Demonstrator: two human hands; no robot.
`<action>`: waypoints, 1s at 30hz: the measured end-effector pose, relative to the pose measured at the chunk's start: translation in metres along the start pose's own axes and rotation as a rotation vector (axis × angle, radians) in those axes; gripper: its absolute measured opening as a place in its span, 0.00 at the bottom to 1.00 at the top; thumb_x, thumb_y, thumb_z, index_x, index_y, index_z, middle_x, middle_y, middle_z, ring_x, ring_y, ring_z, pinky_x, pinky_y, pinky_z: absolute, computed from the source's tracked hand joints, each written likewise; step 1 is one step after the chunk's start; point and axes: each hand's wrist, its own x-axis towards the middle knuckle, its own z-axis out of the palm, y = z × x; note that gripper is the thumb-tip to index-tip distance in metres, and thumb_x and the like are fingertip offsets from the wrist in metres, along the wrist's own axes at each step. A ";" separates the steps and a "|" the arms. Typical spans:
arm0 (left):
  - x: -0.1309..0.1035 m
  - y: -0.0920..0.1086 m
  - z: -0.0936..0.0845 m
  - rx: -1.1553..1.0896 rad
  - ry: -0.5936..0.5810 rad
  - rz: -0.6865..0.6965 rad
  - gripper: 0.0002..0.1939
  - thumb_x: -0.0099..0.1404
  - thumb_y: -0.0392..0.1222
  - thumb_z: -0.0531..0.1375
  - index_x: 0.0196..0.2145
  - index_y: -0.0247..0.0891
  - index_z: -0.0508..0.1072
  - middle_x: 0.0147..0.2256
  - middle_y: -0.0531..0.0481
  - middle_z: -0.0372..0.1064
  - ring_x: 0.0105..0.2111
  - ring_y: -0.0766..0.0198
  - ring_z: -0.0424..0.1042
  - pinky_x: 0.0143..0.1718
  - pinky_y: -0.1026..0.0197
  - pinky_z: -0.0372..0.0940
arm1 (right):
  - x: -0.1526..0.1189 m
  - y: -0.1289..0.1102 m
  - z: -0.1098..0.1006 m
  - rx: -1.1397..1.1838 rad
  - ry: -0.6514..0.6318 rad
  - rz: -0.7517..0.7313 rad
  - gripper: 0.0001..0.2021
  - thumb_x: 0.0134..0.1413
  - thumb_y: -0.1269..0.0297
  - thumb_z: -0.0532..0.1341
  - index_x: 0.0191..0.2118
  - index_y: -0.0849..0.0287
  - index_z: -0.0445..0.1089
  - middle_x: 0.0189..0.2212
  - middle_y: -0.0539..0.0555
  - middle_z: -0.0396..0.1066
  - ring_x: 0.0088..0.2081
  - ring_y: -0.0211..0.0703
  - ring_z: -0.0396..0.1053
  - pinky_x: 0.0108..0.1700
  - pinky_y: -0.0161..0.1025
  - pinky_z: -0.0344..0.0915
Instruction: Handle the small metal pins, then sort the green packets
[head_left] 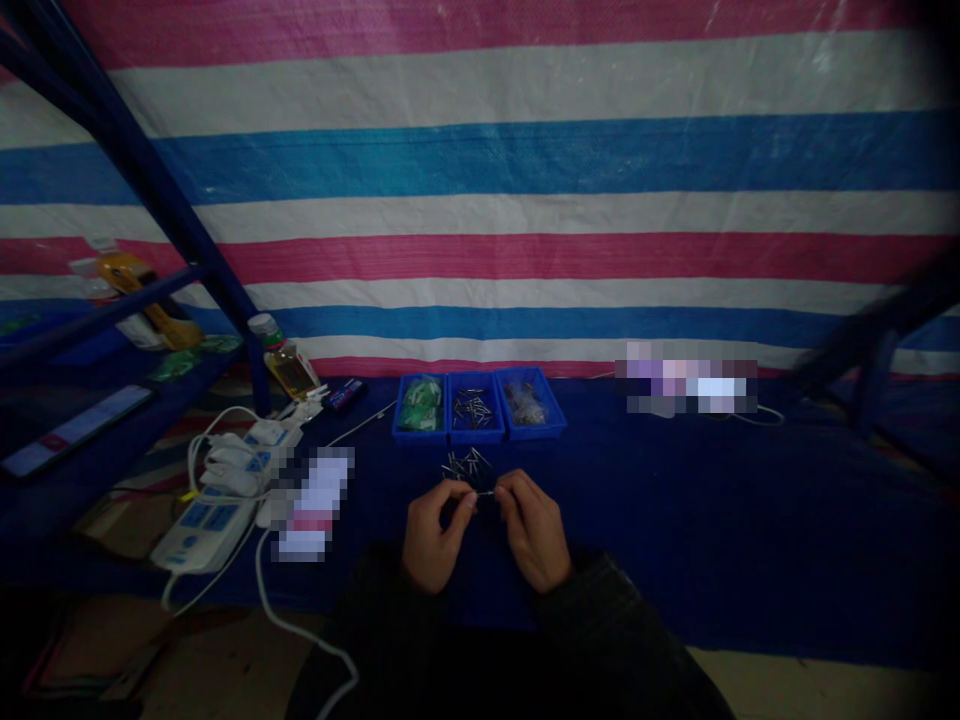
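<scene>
My left hand [436,535] and my right hand [536,530] face each other over the blue tabletop [720,530], fingers closed in a pinch. Between their fingertips runs a small thin metal piece [486,493], gripped at its left end by the left hand and at its right end by the right. Its exact kind is too small to make out. Just beyond my fingers lies a loose pile of slim metal pieces [466,465]. Behind it, three blue trays stand side by side: the left tray [420,437] has green items, the middle tray [477,437] dark metal pieces, the right tray [536,432] clear, pale items.
On the left are a white power strip [202,540] with plugs and cables, a blurred phone [315,505], a bottle [285,360] and a small blue box [345,394]. A blue metal frame [172,220] rises there. Striped sheeting [525,160] hangs behind the table.
</scene>
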 end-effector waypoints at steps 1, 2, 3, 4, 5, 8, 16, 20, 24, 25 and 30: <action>0.000 0.000 0.000 0.000 0.004 0.001 0.10 0.73 0.44 0.57 0.35 0.39 0.74 0.30 0.51 0.76 0.32 0.61 0.76 0.38 0.61 0.67 | 0.000 0.000 0.000 -0.013 0.008 0.003 0.14 0.72 0.66 0.49 0.33 0.55 0.63 0.29 0.51 0.67 0.29 0.41 0.67 0.34 0.38 0.60; 0.000 0.000 0.000 0.001 0.007 0.002 0.10 0.73 0.44 0.58 0.35 0.39 0.74 0.30 0.51 0.76 0.32 0.61 0.76 0.38 0.62 0.67 | -0.001 0.000 0.000 -0.025 0.015 0.006 0.15 0.73 0.65 0.49 0.31 0.55 0.63 0.27 0.50 0.66 0.28 0.40 0.67 0.33 0.37 0.59; 0.000 0.000 0.000 0.003 0.009 0.002 0.10 0.73 0.44 0.58 0.35 0.39 0.75 0.29 0.50 0.76 0.32 0.61 0.76 0.37 0.62 0.67 | -0.001 0.001 0.000 -0.037 0.020 0.010 0.16 0.73 0.64 0.49 0.30 0.55 0.62 0.26 0.49 0.65 0.27 0.39 0.66 0.32 0.37 0.59; 0.000 0.000 0.000 0.004 0.011 0.002 0.10 0.72 0.44 0.58 0.34 0.39 0.75 0.29 0.50 0.76 0.32 0.61 0.76 0.37 0.62 0.67 | -0.002 0.001 0.000 -0.047 0.025 0.015 0.17 0.73 0.63 0.49 0.29 0.55 0.62 0.24 0.48 0.64 0.25 0.39 0.65 0.31 0.37 0.58; 0.000 0.000 0.000 0.005 0.011 0.000 0.10 0.72 0.44 0.58 0.34 0.39 0.75 0.29 0.50 0.76 0.32 0.61 0.76 0.37 0.62 0.67 | -0.002 0.002 0.001 -0.056 0.029 0.020 0.18 0.73 0.63 0.49 0.28 0.55 0.61 0.23 0.48 0.63 0.24 0.38 0.64 0.31 0.37 0.58; 0.000 0.000 0.000 0.005 0.018 -0.004 0.10 0.72 0.42 0.58 0.34 0.38 0.75 0.29 0.51 0.76 0.31 0.62 0.75 0.37 0.62 0.66 | -0.003 0.004 0.002 -0.069 0.029 0.042 0.19 0.74 0.61 0.50 0.26 0.55 0.60 0.21 0.47 0.62 0.23 0.37 0.62 0.29 0.36 0.56; 0.000 -0.002 -0.001 -0.006 0.029 -0.010 0.10 0.73 0.42 0.57 0.35 0.38 0.74 0.29 0.51 0.75 0.32 0.62 0.76 0.38 0.62 0.66 | 0.000 0.002 0.002 0.053 0.018 -0.012 0.12 0.71 0.66 0.53 0.32 0.56 0.66 0.28 0.50 0.68 0.30 0.40 0.68 0.33 0.37 0.62; 0.000 -0.001 -0.001 -0.022 0.015 -0.015 0.10 0.73 0.43 0.57 0.35 0.39 0.73 0.30 0.51 0.75 0.32 0.62 0.76 0.37 0.62 0.67 | 0.000 0.002 0.002 0.117 0.019 -0.037 0.08 0.69 0.69 0.55 0.38 0.55 0.68 0.35 0.54 0.71 0.35 0.43 0.71 0.36 0.38 0.67; 0.001 -0.001 -0.001 -0.026 -0.016 -0.019 0.10 0.73 0.43 0.56 0.34 0.39 0.72 0.30 0.51 0.75 0.32 0.61 0.75 0.38 0.62 0.66 | -0.001 0.003 0.003 0.135 0.006 -0.057 0.08 0.68 0.71 0.54 0.38 0.55 0.69 0.38 0.55 0.71 0.37 0.44 0.71 0.37 0.39 0.68; 0.001 -0.001 -0.001 -0.027 -0.027 -0.019 0.10 0.73 0.44 0.56 0.34 0.39 0.73 0.30 0.50 0.75 0.32 0.61 0.75 0.38 0.62 0.66 | -0.002 0.003 0.003 0.133 0.002 -0.064 0.08 0.68 0.72 0.54 0.38 0.55 0.69 0.38 0.55 0.71 0.37 0.44 0.71 0.37 0.39 0.68; 0.001 -0.002 0.000 -0.019 -0.087 -0.009 0.09 0.73 0.43 0.56 0.36 0.39 0.74 0.31 0.50 0.75 0.33 0.61 0.75 0.38 0.62 0.66 | -0.002 0.004 0.004 0.125 -0.014 -0.101 0.10 0.68 0.72 0.53 0.38 0.55 0.69 0.37 0.55 0.71 0.38 0.44 0.72 0.39 0.39 0.69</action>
